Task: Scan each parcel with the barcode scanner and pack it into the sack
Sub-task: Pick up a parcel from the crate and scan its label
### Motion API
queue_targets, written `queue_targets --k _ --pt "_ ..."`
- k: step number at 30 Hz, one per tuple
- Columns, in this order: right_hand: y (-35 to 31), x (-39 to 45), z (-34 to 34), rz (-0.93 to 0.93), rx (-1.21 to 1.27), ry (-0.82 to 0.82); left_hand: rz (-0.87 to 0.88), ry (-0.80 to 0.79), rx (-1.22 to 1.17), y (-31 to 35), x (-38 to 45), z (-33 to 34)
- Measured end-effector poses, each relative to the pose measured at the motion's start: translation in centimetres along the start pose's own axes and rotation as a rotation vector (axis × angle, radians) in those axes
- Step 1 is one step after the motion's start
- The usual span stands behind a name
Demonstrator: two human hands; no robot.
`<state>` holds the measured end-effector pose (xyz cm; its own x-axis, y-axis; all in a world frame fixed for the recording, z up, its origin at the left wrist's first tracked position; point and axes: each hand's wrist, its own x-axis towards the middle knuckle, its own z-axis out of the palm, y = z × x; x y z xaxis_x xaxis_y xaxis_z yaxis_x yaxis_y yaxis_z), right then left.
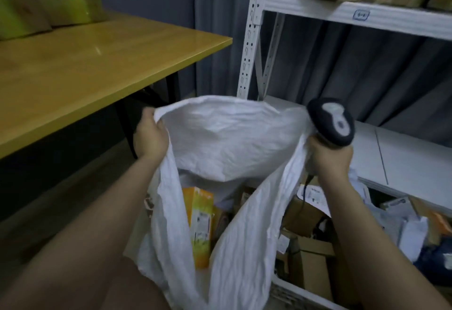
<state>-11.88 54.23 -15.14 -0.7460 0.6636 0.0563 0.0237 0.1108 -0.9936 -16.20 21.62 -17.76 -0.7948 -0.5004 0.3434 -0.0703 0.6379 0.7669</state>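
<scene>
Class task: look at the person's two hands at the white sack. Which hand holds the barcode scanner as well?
The right hand: it grips the barcode scanner while also holding the sack edge. The left hand grips only the sack's rim.

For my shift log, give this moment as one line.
left hand: holds sack rim | right hand: scanner, sack edge | yellow parcel inside

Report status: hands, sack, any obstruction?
Left hand grips sack rim. Right hand holds scanner and rim. Parcels inside; mouth open, unobstructed.
</scene>
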Motion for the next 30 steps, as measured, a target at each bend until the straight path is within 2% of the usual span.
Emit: queue_targets --k 2,3,7,11,17,23,30 --pt "-1.0 -0.2 -1.0 -0.052 0.060 0.046 -0.032 0.063 -0.060 0.3 0.1 -0.7" --pt "-0.9 -0.5 -1.3 -0.030 0.043 0.037 -0.048 0.031 -0.025 0.1 -0.1 -0.9" --pt "3.6 -2.1 -2.2 0.083 -0.169 -0.095 -0.099 -0.299 0.195 -2.2 -2.2 -0.3" --pt "6.6 -3.5 -2.6 0.120 -0.185 -0.165 -0.151 -0.380 0.193 -3.7 -5.1 -0.4" --pt "6.7 -4.6 -3.0 0.069 -0.202 -0.228 -0.161 -0.351 0.185 -5.5 -7.4 -0.8" --pt "6.5 -4.8 -3.1 0.073 -0.116 -0.301 -0.176 -0.303 0.270 -5.0 -8.5 0.3" --pt "6.5 -4.7 -1.3 0.084 -0.074 -0.330 -0.189 -0.302 0.212 -3.6 -10.9 1.3"
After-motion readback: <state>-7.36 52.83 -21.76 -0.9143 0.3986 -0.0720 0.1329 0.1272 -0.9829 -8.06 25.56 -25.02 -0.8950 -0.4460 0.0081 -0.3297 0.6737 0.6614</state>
